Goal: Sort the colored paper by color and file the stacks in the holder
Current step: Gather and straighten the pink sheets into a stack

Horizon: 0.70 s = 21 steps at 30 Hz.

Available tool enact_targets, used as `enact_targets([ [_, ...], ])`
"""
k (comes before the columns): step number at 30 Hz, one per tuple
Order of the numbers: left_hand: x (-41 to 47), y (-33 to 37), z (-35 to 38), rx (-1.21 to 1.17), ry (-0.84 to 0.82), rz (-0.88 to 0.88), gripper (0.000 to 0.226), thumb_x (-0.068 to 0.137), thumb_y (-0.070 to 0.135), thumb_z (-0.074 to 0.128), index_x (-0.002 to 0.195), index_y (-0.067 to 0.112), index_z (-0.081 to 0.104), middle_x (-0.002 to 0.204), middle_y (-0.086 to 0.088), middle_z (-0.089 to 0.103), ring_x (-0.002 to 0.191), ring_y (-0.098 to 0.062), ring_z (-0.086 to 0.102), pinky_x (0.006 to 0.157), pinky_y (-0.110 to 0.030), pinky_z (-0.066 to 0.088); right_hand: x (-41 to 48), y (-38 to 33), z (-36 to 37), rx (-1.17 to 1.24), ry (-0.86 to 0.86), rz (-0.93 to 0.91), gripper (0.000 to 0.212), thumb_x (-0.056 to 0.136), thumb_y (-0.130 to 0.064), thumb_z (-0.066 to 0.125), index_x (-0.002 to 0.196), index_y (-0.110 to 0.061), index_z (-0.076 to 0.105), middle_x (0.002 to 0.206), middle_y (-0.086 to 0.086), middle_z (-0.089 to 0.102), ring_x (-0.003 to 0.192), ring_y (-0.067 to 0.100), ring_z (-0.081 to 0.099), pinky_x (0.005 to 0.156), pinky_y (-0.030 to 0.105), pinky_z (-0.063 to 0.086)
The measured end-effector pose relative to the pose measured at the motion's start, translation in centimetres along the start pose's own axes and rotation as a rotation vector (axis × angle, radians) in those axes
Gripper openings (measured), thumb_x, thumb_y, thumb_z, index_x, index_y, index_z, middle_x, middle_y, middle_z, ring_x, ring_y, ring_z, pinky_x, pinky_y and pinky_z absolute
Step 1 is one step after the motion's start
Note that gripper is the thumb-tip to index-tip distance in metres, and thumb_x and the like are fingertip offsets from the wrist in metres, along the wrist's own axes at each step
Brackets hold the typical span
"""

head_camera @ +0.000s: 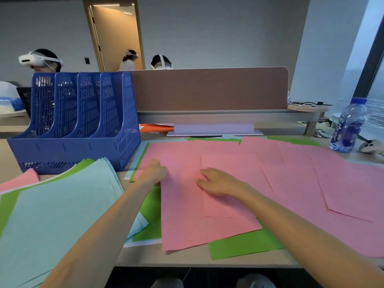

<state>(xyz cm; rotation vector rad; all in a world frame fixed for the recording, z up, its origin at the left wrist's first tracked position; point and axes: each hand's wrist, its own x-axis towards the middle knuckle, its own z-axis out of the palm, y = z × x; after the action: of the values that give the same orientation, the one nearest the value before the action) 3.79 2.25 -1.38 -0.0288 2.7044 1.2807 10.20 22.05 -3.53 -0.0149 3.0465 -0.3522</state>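
Several pink sheets [291, 175] lie spread across the desk's middle and right, overlapping one another. My left hand [155, 171] grips the left edge of a pink sheet [180, 215], fingers curled at the edge. My right hand [218, 181] rests flat on the pink sheets, fingers relaxed. Green sheets [243, 246] peek out beneath the pink ones. A fanned stack of light blue sheets [62, 204] lies at the left, over green and pink paper. The blue four-slot file holder [79, 125] stands at the back left, its slots without paper.
A water bottle [349, 125] stands at the right rear beside a small plush object [372, 146]. A brown desk divider [207, 90] closes the back. Orange paper [155, 128] lies behind the holder. People with headsets sit beyond the divider.
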Motion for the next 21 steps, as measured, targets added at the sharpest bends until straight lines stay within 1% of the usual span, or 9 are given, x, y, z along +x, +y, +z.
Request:
enact_targets([
  [3, -0.5, 0.6, 0.8, -0.04, 0.023, 0.033, 0.05, 0.094, 0.007, 0.041, 0.143, 0.004, 0.029, 0.139, -0.02, 0.042, 0.125, -0.034, 0.045, 0.103, -0.035, 0.039, 0.0, -1.5, -0.3, 0.209, 0.01, -0.078, 0.058, 0.1, -0.042, 0.04, 0.15, -0.015, 0.03, 0.157, 0.004, 0.028, 0.144, 0.016, 0.027, 0.115, 0.025, 0.019],
  [5, -0.5, 0.7, 1.3, -0.067, 0.031, 0.039, 0.05, 0.096, 0.007, 0.038, 0.145, 0.003, 0.026, 0.144, -0.02, 0.038, 0.13, -0.033, 0.04, 0.104, -0.035, 0.034, 0.1, -1.2, -0.8, 0.339, 0.107, -0.07, 0.052, 0.1, -0.037, 0.043, 0.148, -0.016, 0.037, 0.154, 0.003, 0.033, 0.142, 0.016, 0.031, 0.113, 0.023, 0.02],
  [7, -0.2, 0.7, 1.6, -0.104, 0.025, 0.044, 0.053, 0.097, 0.009, 0.038, 0.147, 0.005, 0.022, 0.148, -0.018, 0.034, 0.133, -0.032, 0.035, 0.107, -0.036, 0.031, 0.3, 0.5, -1.1, 0.231, 0.163, 0.027, 0.055, 0.1, -0.044, 0.036, 0.148, -0.016, 0.035, 0.155, 0.007, 0.031, 0.144, 0.021, 0.026, 0.117, 0.03, 0.019],
  [10, -0.2, 1.0, 1.8, -0.187, -0.011, 0.038, 0.059, 0.097, 0.015, 0.046, 0.148, 0.001, 0.02, 0.149, -0.016, 0.032, 0.135, -0.03, 0.034, 0.108, -0.033, 0.03, 0.3, 3.0, -0.5, -0.02, 0.044, 0.225, 0.063, 0.099, -0.052, 0.023, 0.15, -0.016, 0.026, 0.157, 0.018, 0.019, 0.145, 0.034, 0.017, 0.118, 0.044, 0.017],
  [11, -0.2, 1.2, 1.8, -0.198, -0.03, 0.044, 0.061, 0.096, 0.017, 0.05, 0.147, 0.0, 0.021, 0.147, -0.015, 0.034, 0.133, -0.029, 0.037, 0.105, -0.031, 0.032, 0.3, 3.0, -0.1, -0.05, 0.021, 0.234, 0.063, 0.099, -0.051, 0.022, 0.151, -0.016, 0.022, 0.158, 0.019, 0.014, 0.146, 0.035, 0.012, 0.119, 0.045, 0.014],
  [13, -0.5, 1.8, 2.0, -0.207, -0.063, 0.038, 0.061, 0.094, 0.019, 0.056, 0.143, -0.001, 0.026, 0.132, -0.015, 0.046, 0.117, -0.028, 0.049, 0.089, -0.027, 0.041, 0.4, 1.9, 0.3, -0.064, 0.012, 0.189, 0.062, 0.099, -0.049, 0.021, 0.152, -0.016, 0.019, 0.159, 0.02, 0.009, 0.147, 0.035, 0.008, 0.12, 0.045, 0.011],
  [15, -0.3, 2.1, 2.2, -0.228, -0.073, 0.038, 0.062, 0.089, 0.018, 0.064, 0.137, -0.002, 0.031, 0.115, -0.013, 0.051, 0.097, -0.025, 0.053, 0.074, -0.027, 0.045, 0.8, 0.2, 0.4, -0.047, 0.007, 0.118, 0.058, 0.101, -0.044, 0.02, 0.15, -0.014, 0.024, 0.157, 0.023, 0.014, 0.146, 0.035, 0.012, 0.119, 0.043, 0.012],
  [18, -0.3, 2.0, 2.3, -0.211, -0.074, 0.064, 0.06, 0.082, 0.014, 0.073, 0.128, 0.001, 0.036, 0.111, -0.01, 0.051, 0.095, -0.02, 0.049, 0.075, -0.027, 0.04, 1.2, -1.4, -0.1, 0.089, -0.002, 0.008, 0.048, 0.103, -0.034, 0.025, 0.142, -0.009, 0.041, 0.151, 0.019, 0.033, 0.141, 0.031, 0.027, 0.116, 0.036, 0.021],
  [21, 0.1, 1.6, 1.5, -0.305, -0.046, 0.142, 0.059, 0.071, 0.005, 0.08, 0.121, 0.003, 0.047, 0.111, -0.008, 0.062, 0.096, -0.019, 0.058, 0.069, -0.023, 0.044, 1.7, -0.8, -1.0, 0.315, 0.163, 0.019, 0.042, 0.101, -0.034, 0.04, 0.129, -0.006, 0.054, 0.139, 0.015, 0.051, 0.131, 0.027, 0.044, 0.107, 0.033, 0.034],
])
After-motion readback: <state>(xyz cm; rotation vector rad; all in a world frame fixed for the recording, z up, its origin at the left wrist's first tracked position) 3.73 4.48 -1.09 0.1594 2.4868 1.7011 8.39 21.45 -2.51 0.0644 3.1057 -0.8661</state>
